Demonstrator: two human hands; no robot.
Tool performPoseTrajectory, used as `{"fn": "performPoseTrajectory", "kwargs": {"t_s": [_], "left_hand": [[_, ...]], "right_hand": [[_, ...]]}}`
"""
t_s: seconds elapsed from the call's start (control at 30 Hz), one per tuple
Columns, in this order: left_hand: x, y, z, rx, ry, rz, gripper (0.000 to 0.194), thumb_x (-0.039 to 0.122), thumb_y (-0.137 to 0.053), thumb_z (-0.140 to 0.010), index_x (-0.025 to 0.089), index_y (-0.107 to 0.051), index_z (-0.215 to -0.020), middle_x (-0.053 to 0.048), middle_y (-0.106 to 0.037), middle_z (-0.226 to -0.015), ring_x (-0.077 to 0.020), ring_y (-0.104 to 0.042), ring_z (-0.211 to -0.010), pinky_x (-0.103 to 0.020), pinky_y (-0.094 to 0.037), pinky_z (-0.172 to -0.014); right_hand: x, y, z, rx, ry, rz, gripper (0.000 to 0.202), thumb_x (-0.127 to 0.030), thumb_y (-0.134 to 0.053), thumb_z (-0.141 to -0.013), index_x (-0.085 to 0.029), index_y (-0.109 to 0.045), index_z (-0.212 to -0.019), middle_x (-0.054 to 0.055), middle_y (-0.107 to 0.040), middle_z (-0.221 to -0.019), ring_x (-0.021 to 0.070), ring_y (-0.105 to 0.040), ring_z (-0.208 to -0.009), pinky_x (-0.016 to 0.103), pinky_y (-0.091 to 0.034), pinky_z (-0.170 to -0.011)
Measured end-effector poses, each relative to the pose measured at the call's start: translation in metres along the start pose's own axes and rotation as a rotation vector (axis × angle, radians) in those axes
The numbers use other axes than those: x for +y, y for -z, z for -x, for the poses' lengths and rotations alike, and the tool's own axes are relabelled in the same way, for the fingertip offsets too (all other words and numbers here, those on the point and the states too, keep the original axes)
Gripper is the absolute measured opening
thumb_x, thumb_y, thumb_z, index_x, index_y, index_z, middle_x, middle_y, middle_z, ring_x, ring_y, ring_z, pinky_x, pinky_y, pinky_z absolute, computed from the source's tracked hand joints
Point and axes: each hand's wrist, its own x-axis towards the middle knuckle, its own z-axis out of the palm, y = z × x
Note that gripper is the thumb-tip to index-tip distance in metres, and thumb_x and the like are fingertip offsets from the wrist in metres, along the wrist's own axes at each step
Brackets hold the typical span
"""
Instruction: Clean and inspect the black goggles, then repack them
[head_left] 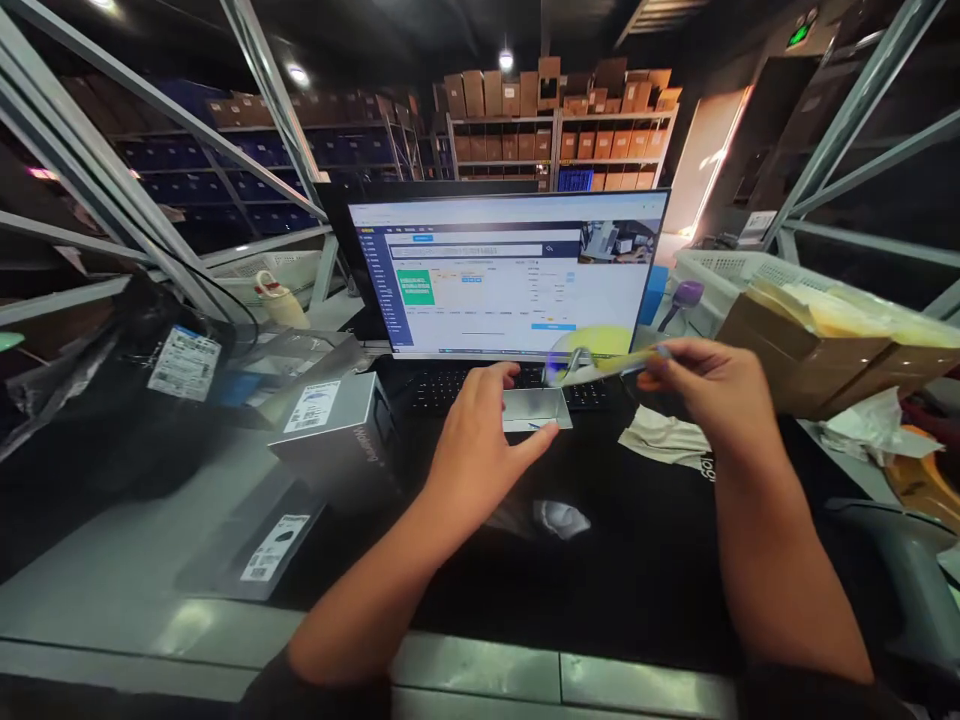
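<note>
In my right hand (709, 385) is a pair of glasses with yellow lenses (604, 348), pinched at the end of a temple. They are held in front of the screen's lower edge, blurred by motion. My left hand (484, 430) is open, thumb and fingers apart around a flat grey-green card (536, 408) at the keyboard's front edge. Whether the fingertips touch the card, I cannot tell. A pale cloth pouch (664, 437) with printed letters lies below my right hand. Crumpled clear plastic (562, 519) rests on the black mat between my forearms.
A monitor (480, 300) stands behind the keyboard (442, 390). On the left are a grey box (334, 435), a flat labelled packet (274, 545) and plastic bags (292, 365). On the right are brown cartons (832, 355), a white basket (727, 265) and an orange tape dispenser (926, 475).
</note>
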Motion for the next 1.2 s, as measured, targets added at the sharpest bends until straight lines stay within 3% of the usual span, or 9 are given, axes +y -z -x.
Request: {"fn": "performPoseTrajectory", "kwargs": {"t_s": [0.1,0.2,0.3,0.5,0.7,0.93,1.07,1.13,1.2], "left_hand": [[0.014,0.0,0.015,-0.331,0.015,-0.382,0.019,0.041,-0.058,-0.09,0.022,-0.064,-0.089,-0.001,-0.066,-0.082,-0.0201,-0.061,-0.073,-0.031,-0.045,-0.068],[0.015,-0.012,0.033,-0.695,0.063,-0.65,0.036,0.05,-0.054,-0.092,0.019,-0.066,-0.079,-0.005,-0.069,-0.077,-0.0242,-0.065,-0.071,-0.032,-0.044,-0.061],[0.006,-0.031,0.045,-0.815,0.123,-0.766,0.051,0.06,-0.047,-0.092,0.017,-0.07,-0.079,-0.011,-0.072,-0.082,-0.0306,-0.069,-0.077,-0.035,-0.045,-0.061],[-0.007,-0.048,0.05,-0.707,0.157,-0.7,0.031,0.039,-0.051,-0.091,0.018,-0.068,-0.074,-0.01,-0.072,-0.083,-0.0292,-0.069,-0.082,-0.033,-0.043,-0.064],[-0.005,-0.002,0.041,-0.647,0.219,-0.332,0.025,0.028,-0.046,-0.09,0.02,-0.063,-0.074,-0.001,-0.067,-0.076,-0.0178,-0.063,-0.072,-0.027,-0.042,-0.065],[0.024,0.077,0.001,-0.151,0.112,-0.101,0.017,0.022,-0.047,-0.083,0.017,-0.062,-0.09,-0.003,-0.068,-0.09,-0.0206,-0.063,-0.085,-0.03,-0.048,-0.076],[0.046,0.078,-0.011,0.113,-0.058,-0.445,0.025,0.015,-0.043,-0.084,0.018,-0.064,-0.099,-0.006,-0.067,-0.099,-0.0223,-0.062,-0.091,-0.035,-0.048,-0.083],[0.048,0.064,-0.008,-0.012,-0.139,-0.584,0.03,0.014,-0.04,-0.088,0.018,-0.065,-0.106,-0.009,-0.066,-0.104,-0.0234,-0.062,-0.095,-0.036,-0.048,-0.084],[0.042,0.045,0.001,-0.332,-0.18,-0.617,0.031,0.016,-0.039,-0.093,0.02,-0.065,-0.11,-0.008,-0.066,-0.104,-0.0229,-0.064,-0.094,-0.035,-0.05,-0.081]], "right_hand": [[0.001,0.019,-0.01,0.175,0.05,-0.109,0.028,-0.038,-0.09,-0.066,-0.019,-0.077,-0.081,0.0,-0.072,-0.067,0.0164,-0.07,-0.058,0.028,-0.064,-0.057],[0.004,0.026,-0.016,0.235,0.122,-0.168,0.022,-0.034,-0.09,-0.066,-0.02,-0.077,-0.079,-0.001,-0.071,-0.066,0.0152,-0.07,-0.058,0.028,-0.065,-0.056],[0.007,0.02,-0.017,0.201,0.118,-0.168,0.021,-0.034,-0.089,-0.068,-0.02,-0.078,-0.079,-0.001,-0.07,-0.063,0.0152,-0.07,-0.057,0.028,-0.066,-0.057],[0.003,0.005,-0.01,0.121,0.086,-0.128,0.03,-0.04,-0.088,-0.069,-0.015,-0.078,-0.084,0.001,-0.073,-0.065,0.016,-0.072,-0.057,0.023,-0.064,-0.054],[-0.002,0.012,-0.007,0.115,0.085,-0.114,0.038,-0.045,-0.087,-0.068,-0.013,-0.077,-0.087,0.003,-0.074,-0.067,0.0182,-0.073,-0.058,0.025,-0.065,-0.055],[-0.007,0.018,-0.001,0.175,0.04,-0.166,0.035,-0.036,-0.089,-0.068,-0.01,-0.077,-0.089,0.005,-0.074,-0.066,0.0171,-0.074,-0.057,0.017,-0.061,-0.054],[-0.01,0.019,0.005,0.199,0.062,-0.085,0.035,-0.035,-0.088,-0.069,-0.012,-0.078,-0.094,0.005,-0.074,-0.066,0.0181,-0.074,-0.06,0.018,-0.062,-0.055],[-0.011,0.02,0.008,0.22,0.074,-0.066,0.036,-0.035,-0.088,-0.068,-0.012,-0.079,-0.094,0.005,-0.074,-0.066,0.0182,-0.074,-0.059,0.018,-0.062,-0.055],[-0.012,0.022,0.01,0.243,0.089,-0.067,0.036,-0.035,-0.089,-0.067,-0.012,-0.079,-0.092,0.005,-0.074,-0.065,0.0172,-0.073,-0.057,0.017,-0.061,-0.054]]}}
